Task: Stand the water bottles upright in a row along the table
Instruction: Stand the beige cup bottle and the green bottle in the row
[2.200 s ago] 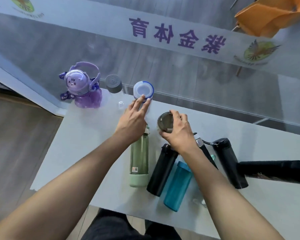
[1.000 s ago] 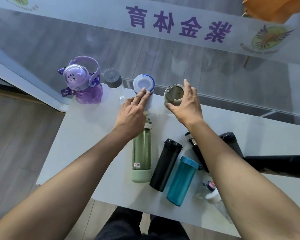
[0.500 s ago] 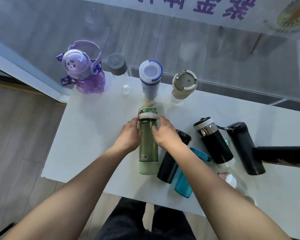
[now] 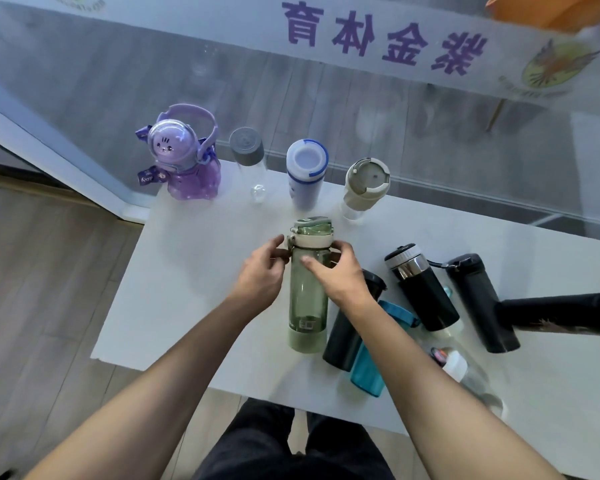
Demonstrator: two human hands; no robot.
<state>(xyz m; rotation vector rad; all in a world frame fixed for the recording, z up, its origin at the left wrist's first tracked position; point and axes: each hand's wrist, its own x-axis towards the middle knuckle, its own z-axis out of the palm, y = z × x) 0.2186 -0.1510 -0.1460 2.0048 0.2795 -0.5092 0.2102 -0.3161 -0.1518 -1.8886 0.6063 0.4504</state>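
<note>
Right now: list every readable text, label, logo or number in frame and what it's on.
"紫金体育" in purple, upside down in this view: white banner behind the glass.
Round green-and-yellow emblem on the banner, its ring of text: too blurred to read.
Tag on the purple bottle: white lettering, too small to read.
Green bottle, small dark label near its base: unreadable.
No other text visible.

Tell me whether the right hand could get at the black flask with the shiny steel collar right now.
Probably not yet: the right hand is wrapped on the green translucent bottle. Once freed, the black flask with the steel collar lies just beside it, nothing lying over it.
</note>
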